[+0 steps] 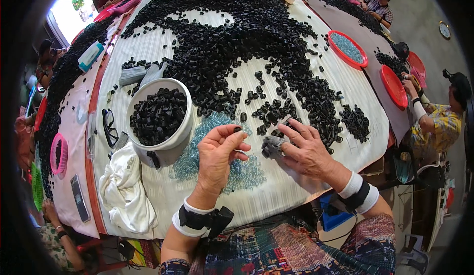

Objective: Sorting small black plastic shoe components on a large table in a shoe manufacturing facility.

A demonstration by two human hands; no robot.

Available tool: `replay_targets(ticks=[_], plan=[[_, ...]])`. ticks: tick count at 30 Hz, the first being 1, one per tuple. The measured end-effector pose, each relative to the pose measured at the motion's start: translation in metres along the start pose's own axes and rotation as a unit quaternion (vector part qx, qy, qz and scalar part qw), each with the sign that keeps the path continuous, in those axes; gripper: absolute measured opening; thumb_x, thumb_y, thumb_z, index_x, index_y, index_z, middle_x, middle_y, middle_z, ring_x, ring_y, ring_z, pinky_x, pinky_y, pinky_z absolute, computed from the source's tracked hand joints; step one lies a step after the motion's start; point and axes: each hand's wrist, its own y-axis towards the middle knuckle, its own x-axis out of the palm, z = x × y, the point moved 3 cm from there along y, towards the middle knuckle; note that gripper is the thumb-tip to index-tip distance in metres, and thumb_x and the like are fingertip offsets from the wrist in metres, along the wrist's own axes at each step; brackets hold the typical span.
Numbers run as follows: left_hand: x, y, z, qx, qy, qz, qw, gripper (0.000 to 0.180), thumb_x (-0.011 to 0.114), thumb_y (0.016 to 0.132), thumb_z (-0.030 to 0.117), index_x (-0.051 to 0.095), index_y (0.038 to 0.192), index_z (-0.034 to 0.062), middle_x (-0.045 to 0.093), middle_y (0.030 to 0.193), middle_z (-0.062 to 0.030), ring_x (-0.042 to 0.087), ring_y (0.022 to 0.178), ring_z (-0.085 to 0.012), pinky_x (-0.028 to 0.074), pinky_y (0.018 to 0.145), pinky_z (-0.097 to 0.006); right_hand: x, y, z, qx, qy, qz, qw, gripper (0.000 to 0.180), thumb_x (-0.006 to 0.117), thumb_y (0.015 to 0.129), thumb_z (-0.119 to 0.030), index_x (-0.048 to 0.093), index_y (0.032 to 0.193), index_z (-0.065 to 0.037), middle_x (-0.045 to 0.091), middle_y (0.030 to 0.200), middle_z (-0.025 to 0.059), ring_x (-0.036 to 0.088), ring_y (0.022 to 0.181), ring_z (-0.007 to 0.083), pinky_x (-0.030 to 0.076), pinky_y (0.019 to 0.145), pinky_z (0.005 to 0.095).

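My left hand (219, 151) is closed in a pinch, with a small black cap-like piece (237, 129) between thumb and forefinger. It hovers over a spread of tiny pale blue, shiny pieces (190, 151) on the white cloth. To its right, my right hand (308, 149) has its fingers curled over a grey bundle (273, 146) with dark ends. Its fingers partly hide the bundle, so I cannot tell what it is made of. Small black cylindrical pieces (237, 43) form a broad heap beyond both hands, with several loose ones just ahead of the right hand.
A white bucket (185, 129) of black pieces stands left of my left hand. Nearby lie black-framed glasses (109, 127), a white cloth bundle (123, 191) and grey bundles (133, 75). A red tray (364, 60) of pale blue pieces sits far right. Other people work around the tables.
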Motion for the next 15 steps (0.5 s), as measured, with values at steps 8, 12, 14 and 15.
replay_targets(ticks=[8, 12, 14, 15], plan=[[-0.001, 0.001, 0.001, 0.016, -0.014, -0.007, 1.0, 0.021, 0.063, 0.085, 0.006, 0.056, 0.103, -0.0024, 0.066, 0.088, -0.0123, 0.066, 0.068, -0.0145, 0.055, 0.051, -0.023, -0.004, 0.001, 0.0, 0.049, 0.068, 0.089, 0.992, 0.024, 0.064, 0.074, -0.015, 0.06, 0.097, -0.009, 0.056, 0.12, 0.0079, 0.049, 0.114, 0.0271, 0.038, 0.092, 0.041], [-0.002, 0.001, 0.0, 0.011, -0.007, -0.005, 1.0, 0.022, 0.063, 0.085, 0.007, 0.056, 0.103, -0.0024, 0.066, 0.088, -0.0127, 0.066, 0.068, -0.0148, 0.055, 0.051, -0.023, 0.001, 0.026, -0.016, -0.007, 0.081, 0.095, 0.992, 0.025, 0.06, 0.077, -0.014, 0.059, 0.102, -0.008, 0.059, 0.117, 0.0075, 0.052, 0.111, 0.0245, 0.039, 0.088, 0.0392], [-0.004, 0.001, 0.0, 0.011, -0.008, -0.002, 1.0, 0.023, 0.064, 0.085, 0.007, 0.056, 0.104, -0.0025, 0.066, 0.088, -0.0129, 0.066, 0.068, -0.0152, 0.055, 0.051, -0.023, 0.007, 0.029, -0.011, 0.009, 0.075, 0.084, 0.994, 0.026, 0.062, 0.077, -0.015, 0.059, 0.102, -0.009, 0.06, 0.114, 0.0074, 0.054, 0.109, 0.0254, 0.039, 0.088, 0.0394], [-0.005, 0.002, 0.001, 0.012, -0.008, 0.0, 1.0, 0.023, 0.064, 0.085, 0.007, 0.056, 0.104, -0.0025, 0.066, 0.088, -0.0129, 0.066, 0.068, -0.0152, 0.055, 0.051, -0.023, 0.01, 0.031, -0.008, 0.025, 0.069, 0.073, 0.995, 0.028, 0.064, 0.076, -0.015, 0.06, 0.103, -0.009, 0.062, 0.111, 0.0073, 0.056, 0.106, 0.0263, 0.04, 0.089, 0.0397]])
